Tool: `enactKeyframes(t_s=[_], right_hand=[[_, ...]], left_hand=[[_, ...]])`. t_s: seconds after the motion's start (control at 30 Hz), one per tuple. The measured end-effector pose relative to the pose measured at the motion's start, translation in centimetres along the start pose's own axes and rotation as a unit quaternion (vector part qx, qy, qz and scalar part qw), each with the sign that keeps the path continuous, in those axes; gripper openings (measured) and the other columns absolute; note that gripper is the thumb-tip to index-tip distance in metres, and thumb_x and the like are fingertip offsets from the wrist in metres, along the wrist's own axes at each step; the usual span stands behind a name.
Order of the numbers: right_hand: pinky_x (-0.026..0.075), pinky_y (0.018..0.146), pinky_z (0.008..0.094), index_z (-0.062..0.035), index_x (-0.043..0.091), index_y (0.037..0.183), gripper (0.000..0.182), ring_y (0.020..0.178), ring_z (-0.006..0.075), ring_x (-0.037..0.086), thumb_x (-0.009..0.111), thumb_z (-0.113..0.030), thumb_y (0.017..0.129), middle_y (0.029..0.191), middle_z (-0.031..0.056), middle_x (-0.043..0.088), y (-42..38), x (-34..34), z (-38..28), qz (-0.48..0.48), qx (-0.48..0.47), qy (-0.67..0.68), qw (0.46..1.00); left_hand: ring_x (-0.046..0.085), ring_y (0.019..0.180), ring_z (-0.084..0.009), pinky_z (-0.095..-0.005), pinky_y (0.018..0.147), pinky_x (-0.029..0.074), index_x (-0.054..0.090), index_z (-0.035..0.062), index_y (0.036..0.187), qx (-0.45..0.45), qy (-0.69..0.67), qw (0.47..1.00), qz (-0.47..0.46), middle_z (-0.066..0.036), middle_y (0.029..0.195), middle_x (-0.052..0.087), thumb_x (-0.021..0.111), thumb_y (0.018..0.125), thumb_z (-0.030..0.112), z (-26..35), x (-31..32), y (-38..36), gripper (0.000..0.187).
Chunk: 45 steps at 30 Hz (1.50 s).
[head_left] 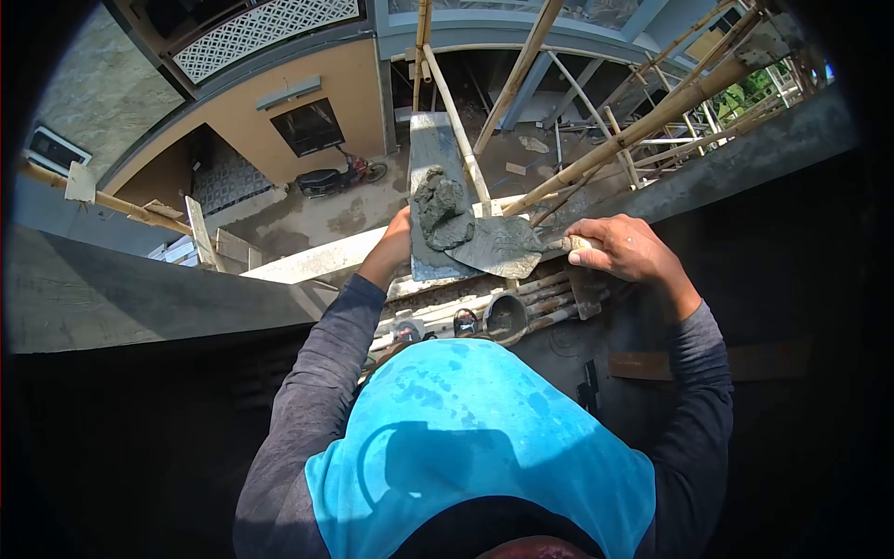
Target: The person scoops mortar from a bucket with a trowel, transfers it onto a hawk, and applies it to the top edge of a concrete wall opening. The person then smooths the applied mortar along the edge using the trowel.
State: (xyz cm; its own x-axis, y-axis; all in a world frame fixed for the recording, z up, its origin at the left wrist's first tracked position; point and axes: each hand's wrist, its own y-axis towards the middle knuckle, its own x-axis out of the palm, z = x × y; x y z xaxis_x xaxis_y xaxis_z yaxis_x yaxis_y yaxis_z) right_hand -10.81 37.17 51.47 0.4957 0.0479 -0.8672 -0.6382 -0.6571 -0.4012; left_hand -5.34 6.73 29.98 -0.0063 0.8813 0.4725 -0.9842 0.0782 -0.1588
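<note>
A long flat grey board (428, 149) carries a lump of wet mortar (444, 207). My left hand (395, 246) is at the board's left edge, its fingers hidden beneath the board. On the right, my right hand (626, 248) is closed round the handle of a trowel (500, 246). The trowel's blade is coated in mortar and overlaps the right side of the board, with its tip beside the lump.
Bamboo poles (643, 135) cross the upper right. A grey wall edge (736, 154) runs right, another (140, 298) left. Below my hands are a round bucket (506, 317) and a bamboo platform. A motorbike (340, 177) stands on the ground far below.
</note>
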Motion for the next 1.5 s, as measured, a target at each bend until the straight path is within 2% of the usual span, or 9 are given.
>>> enactKeyframes(t_s=[0.2,0.27,0.53,0.8,1.1,1.17,1.23,1.4,1.5], right_hand=[[0.05,0.07,0.0418,-0.0083,0.062,0.102,0.039,0.084,0.0319,0.064,0.066,-0.04,0.08,0.088,0.0114,0.066,0.4,0.3,-0.7,0.137,-0.052,-0.097,0.984],[0.051,0.07,0.0388,-0.0091,0.063,0.102,0.039,0.085,0.0296,0.064,0.07,-0.038,0.077,0.089,0.0097,0.067,0.5,0.3,-1.0,0.187,-0.073,-0.083,0.976],[0.051,0.074,0.0377,-0.009,0.062,0.103,0.04,0.087,0.0308,0.064,0.076,-0.017,0.067,0.094,0.0094,0.066,-0.7,-1.9,-3.3,0.208,-0.053,-0.042,0.976],[0.05,0.064,0.0354,-0.0168,0.063,0.108,0.043,0.079,0.0235,0.062,0.077,-0.027,0.068,0.079,0.0028,0.058,-1.4,-3.8,-4.9,0.282,-0.136,-0.234,0.921],[0.052,0.074,0.0382,-0.0108,0.062,0.103,0.038,0.089,0.0285,0.063,0.075,-0.024,0.07,0.093,0.0073,0.065,0.7,-1.6,-3.8,0.236,-0.156,-0.086,0.955],[0.051,0.074,0.0389,-0.0086,0.061,0.103,0.037,0.089,0.0307,0.063,0.073,-0.027,0.073,0.092,0.01,0.065,0.6,-1.9,-4.1,0.235,-0.146,-0.07,0.958],[0.051,0.073,0.0396,-0.0073,0.061,0.103,0.037,0.087,0.0323,0.064,0.072,-0.029,0.076,0.092,0.0118,0.066,0.4,-2.3,-4.3,0.226,-0.111,-0.043,0.967],[0.052,0.071,0.0392,-0.0099,0.059,0.104,0.034,0.086,0.0306,0.064,0.071,-0.025,0.076,0.09,0.0095,0.065,-1.3,-5.6,-5.2,0.299,-0.114,-0.119,0.94],[0.052,0.069,0.0376,-0.0121,0.059,0.103,0.036,0.085,0.0271,0.063,0.074,-0.025,0.073,0.089,0.0053,0.062,-2.9,-7.7,-5.5,0.345,-0.119,-0.199,0.909]], left_hand=[[0.059,0.098,-0.0148,-0.0287,0.084,0.05,0.054,-0.0023,0.123,0.023,0.118,0.991,-0.053,-0.009,0.115,0.062,0.059,0.091,0.019,0.8,-1.6,0.2,0.039],[0.06,0.094,-0.0143,-0.0295,0.081,0.051,0.055,-0.003,0.121,-0.014,-0.003,1.0,-0.015,-0.009,0.11,0.062,0.057,0.092,0.02,0.9,-2.4,0.3,0.037],[0.063,0.081,-0.0166,-0.0289,0.069,0.051,0.057,0.0005,0.113,-0.002,-0.085,0.994,0.076,-0.01,0.099,0.064,0.048,0.094,0.022,4.3,-1.2,-1.1,0.031],[0.063,0.093,-0.0178,-0.0291,0.079,0.05,0.056,-0.0005,0.119,0.073,-0.116,0.99,0.043,-0.01,0.109,0.063,0.041,0.097,0.029,7.2,0.0,-2.6,0.04],[0.063,0.093,-0.0178,-0.0305,0.083,0.049,0.055,0.0017,0.12,0.067,-0.141,0.983,0.097,-0.007,0.11,0.063,0.035,0.098,0.035,3.2,-2.9,-0.7,0.045],[0.062,0.091,-0.017,-0.0291,0.08,0.05,0.054,0.0011,0.12,0.025,-0.203,0.975,0.086,-0.008,0.108,0.063,0.041,0.098,0.03,3.7,-2.6,-1.5,0.039],[0.062,0.086,-0.0153,-0.0278,0.074,0.051,0.055,0.0006,0.117,0.111,-0.073,0.989,0.057,-0.008,0.104,0.064,0.049,0.096,0.025,4.8,-1.8,-1.8,0.033],[0.064,0.073,-0.0121,-0.0263,0.056,0.053,0.06,0.0008,0.108,0.131,-0.05,0.99,0.033,-0.006,0.093,0.065,0.059,0.09,0.021,12.1,3.2,-4.9,0.027],[0.062,0.081,-0.0087,-0.0268,0.065,0.051,0.061,-0.0004,0.111,0.141,0.03,0.989,0.037,-0.003,0.094,0.065,0.061,0.088,0.02,12.4,1.2,-3.9,0.031]])
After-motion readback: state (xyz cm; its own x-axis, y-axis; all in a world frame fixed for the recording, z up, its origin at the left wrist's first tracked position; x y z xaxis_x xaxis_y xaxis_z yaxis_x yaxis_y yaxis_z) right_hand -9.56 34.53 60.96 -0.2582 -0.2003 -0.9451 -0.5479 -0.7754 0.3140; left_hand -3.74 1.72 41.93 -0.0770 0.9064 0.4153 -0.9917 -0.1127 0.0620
